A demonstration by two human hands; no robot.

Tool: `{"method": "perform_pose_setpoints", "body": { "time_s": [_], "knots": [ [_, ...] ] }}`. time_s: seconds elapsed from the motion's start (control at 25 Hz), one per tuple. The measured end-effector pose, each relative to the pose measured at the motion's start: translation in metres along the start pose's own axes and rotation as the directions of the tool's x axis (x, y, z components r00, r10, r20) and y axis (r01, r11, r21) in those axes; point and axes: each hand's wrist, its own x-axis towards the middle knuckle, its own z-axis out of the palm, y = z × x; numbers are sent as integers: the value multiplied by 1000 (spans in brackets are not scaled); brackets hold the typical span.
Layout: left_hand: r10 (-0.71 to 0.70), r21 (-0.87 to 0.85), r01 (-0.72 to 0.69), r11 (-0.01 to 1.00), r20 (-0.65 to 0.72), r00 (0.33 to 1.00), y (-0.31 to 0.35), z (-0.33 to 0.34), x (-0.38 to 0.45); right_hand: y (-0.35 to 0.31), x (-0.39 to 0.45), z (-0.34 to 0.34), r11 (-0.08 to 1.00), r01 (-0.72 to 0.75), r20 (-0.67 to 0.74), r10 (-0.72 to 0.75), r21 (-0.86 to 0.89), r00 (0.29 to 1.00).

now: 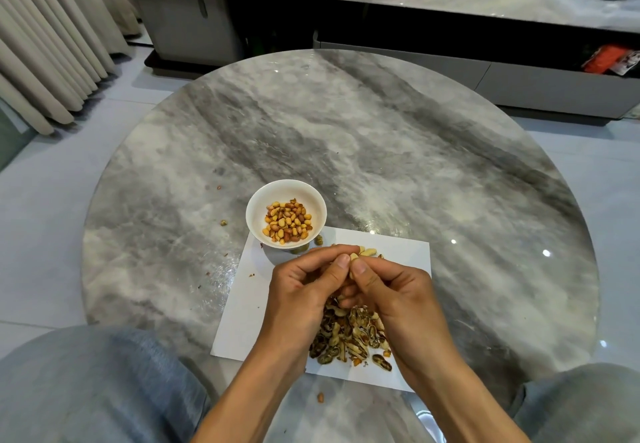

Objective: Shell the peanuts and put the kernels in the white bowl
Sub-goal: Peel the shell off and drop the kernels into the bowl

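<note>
Both hands meet over a white paper sheet (242, 311) on the round marble table. My left hand (301, 290) and my right hand (391, 290) pinch one pale peanut (354, 257) between thumbs and fingertips. The white bowl (258, 207), holding several orange-brown kernels (287, 222), stands just beyond my left hand on the sheet's far left corner. A heap of empty shells (349, 338) lies on the paper under my wrists. A few unshelled peanuts (369, 252) peek out behind my fingers.
One loose kernel (320, 397) lies on the table near its front edge. Small shell crumbs (223, 223) dot the marble left of the bowl. My knees in grey trousers (97, 383) flank the table. A long low cabinet (450, 72) runs behind.
</note>
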Motion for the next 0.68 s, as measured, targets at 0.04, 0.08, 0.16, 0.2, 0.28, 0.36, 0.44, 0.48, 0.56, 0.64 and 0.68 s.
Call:
{"method": "perform_pose_setpoints", "body": {
  "time_s": [0.04, 0.08, 0.16, 0.2, 0.28, 0.36, 0.44, 0.48, 0.56, 0.64, 0.68],
  "knots": [
    [-27, -47, 27, 999, 4, 1000, -1, 1, -1, 0, 0, 0, 1000, 5, -11, -5, -1, 1000],
    [-50, -90, 51, 995, 12, 999, -2, 3, -2, 1, 0, 1, 1000, 9, -18, -9, 0, 1000],
    [-71, -117, 71, 991, 8, 997, -3, 5, -4, 3, -1, 3, 1000, 14, -16, -14, -14, 1000],
    [-63, -102, 65, 993, 15, 998, -4, 6, -5, 4, -2, 4, 999, 21, -21, -21, -27, 1000],
    [-29, -59, 32, 998, 45, 999, -6, 8, -7, 5, -4, 6, 998, 44, -51, -46, -46, 998],
    [1, -52, 1, 999, 28, 1000, -8, 11, -9, 7, -6, 8, 997, 59, -91, -64, -50, 994],
    [31, -64, -31, 997, -7, 1000, -9, 13, -10, 9, -7, 10, 997, 66, -117, -71, -41, 991],
    [42, -63, -43, 997, -19, 999, -10, 14, -11, 10, -7, 10, 997, 70, -125, -75, -39, 989],
    [39, -47, -42, 998, -55, 998, -12, 18, -11, 13, -6, 10, 997, 68, -141, -73, -37, 987],
    [3, -50, -6, 999, -62, 998, -12, 18, -9, 14, -5, 10, 999, 44, -149, -48, -28, 988],
    [-18, -65, 16, 998, -40, 999, -11, 17, -8, 13, -4, 9, 1000, 23, -141, -26, -17, 990]
  ]
}}
